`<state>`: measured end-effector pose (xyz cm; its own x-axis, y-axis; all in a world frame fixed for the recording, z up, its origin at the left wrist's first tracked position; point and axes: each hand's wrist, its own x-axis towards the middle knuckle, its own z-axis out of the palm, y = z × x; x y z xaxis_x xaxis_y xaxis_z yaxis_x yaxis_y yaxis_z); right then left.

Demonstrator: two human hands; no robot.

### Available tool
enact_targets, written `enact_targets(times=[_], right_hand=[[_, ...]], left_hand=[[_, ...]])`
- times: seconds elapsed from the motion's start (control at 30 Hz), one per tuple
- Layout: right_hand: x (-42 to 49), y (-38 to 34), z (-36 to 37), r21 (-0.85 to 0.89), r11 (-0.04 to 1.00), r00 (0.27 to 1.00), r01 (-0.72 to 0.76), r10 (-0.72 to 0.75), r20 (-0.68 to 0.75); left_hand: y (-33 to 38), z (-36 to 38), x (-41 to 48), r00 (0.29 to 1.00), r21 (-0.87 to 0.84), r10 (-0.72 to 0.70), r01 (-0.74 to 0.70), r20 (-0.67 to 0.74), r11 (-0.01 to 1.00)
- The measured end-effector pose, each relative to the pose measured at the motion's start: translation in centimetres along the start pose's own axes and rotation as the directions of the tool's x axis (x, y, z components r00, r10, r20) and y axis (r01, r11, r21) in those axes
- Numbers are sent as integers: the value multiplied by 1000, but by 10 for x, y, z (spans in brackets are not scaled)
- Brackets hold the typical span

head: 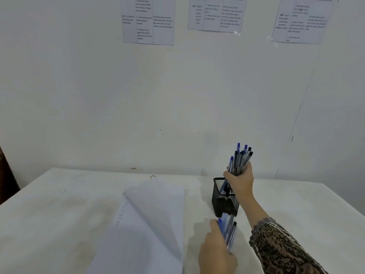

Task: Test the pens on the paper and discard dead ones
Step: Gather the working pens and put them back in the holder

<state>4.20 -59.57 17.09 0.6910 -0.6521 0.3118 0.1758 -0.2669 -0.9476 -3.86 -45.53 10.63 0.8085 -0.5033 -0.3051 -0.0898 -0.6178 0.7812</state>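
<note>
Gripping pen bundle point(241, 158) in right hand point(240, 180) at holder point(224, 207), more pens point(229, 232) in left hand point(216, 252); paper point(150, 224) barely marked, my testing looks early.

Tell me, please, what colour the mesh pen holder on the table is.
The wire-mesh pen holder is black, seen best in the head view.
</note>
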Motion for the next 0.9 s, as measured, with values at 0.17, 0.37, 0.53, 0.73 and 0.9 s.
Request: enact_targets(times=[0.17,0.37,0.53,0.73,0.9], right_hand=[[-4,0,5,-86,995,999,47,-46,16],[-3,-1,4,-77,997,999,32,-32,4],[-2,1,4,-40,998,998,53,-52,29],[-1,1,3,38,999,999,39,-40,28],[1,4,3,13,1000,998,17,-18,67]], left_hand=[[19,-10,-20,946,-317,49,-156,-321,936],[22,-21,-19,861,-443,38,-298,-508,845],[21,-20,-16,844,-508,4,-326,-536,797],[25,-21,-17,808,-483,43,-393,-588,782],[23,-21,-15,798,-484,35,-399,-602,779]])
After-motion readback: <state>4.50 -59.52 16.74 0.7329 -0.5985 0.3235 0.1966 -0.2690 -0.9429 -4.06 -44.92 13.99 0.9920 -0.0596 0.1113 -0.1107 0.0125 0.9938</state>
